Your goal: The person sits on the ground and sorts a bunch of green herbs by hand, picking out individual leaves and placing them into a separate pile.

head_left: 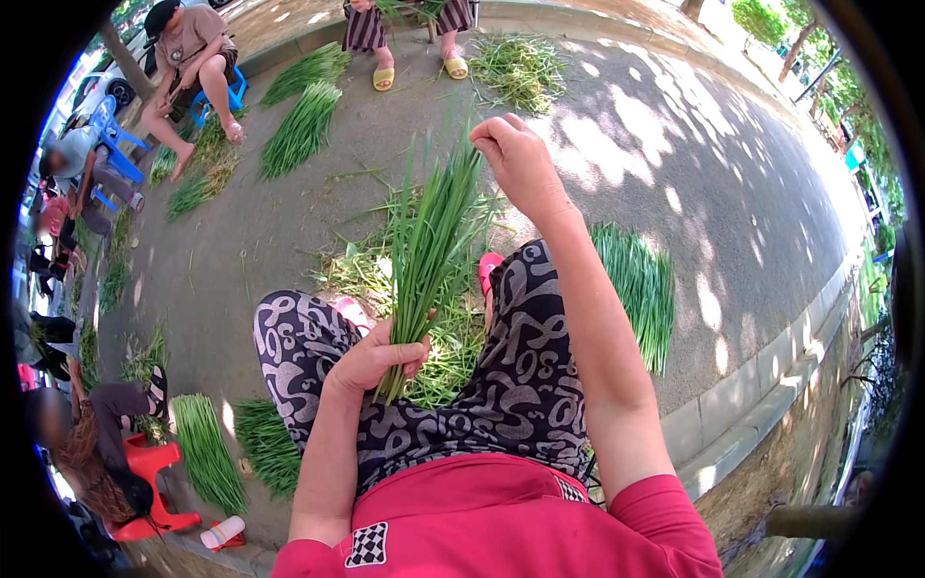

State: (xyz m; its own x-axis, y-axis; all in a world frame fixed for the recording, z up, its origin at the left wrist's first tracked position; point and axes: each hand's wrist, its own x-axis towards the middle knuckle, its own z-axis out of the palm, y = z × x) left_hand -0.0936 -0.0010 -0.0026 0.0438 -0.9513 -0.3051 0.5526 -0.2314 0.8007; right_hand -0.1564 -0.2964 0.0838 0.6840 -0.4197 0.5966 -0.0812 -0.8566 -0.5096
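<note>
My left hand (pixel 383 354) is closed around the lower stems of a bunch of garlic chives (pixel 431 231), held upright above my lap with the leaves fanning out at the top. Beyond it and to the right, my right hand (pixel 516 159) is raised beside the leaf tips. Its thumb and fingers are pinched together; what lies between them is too small to make out. Below the bunch, between my feet, is a loose heap of pale and green trimmings (pixel 448 361).
A chive pile (pixel 634 289) lies by my right knee; more chives (pixel 207 453) lie left. Farther off are bundles (pixel 301 130) and a scrap heap (pixel 518 72). One person sits on a blue stool (pixel 220 94), another by a red stool (pixel 154 482). A kerb (pixel 732 405) runs right.
</note>
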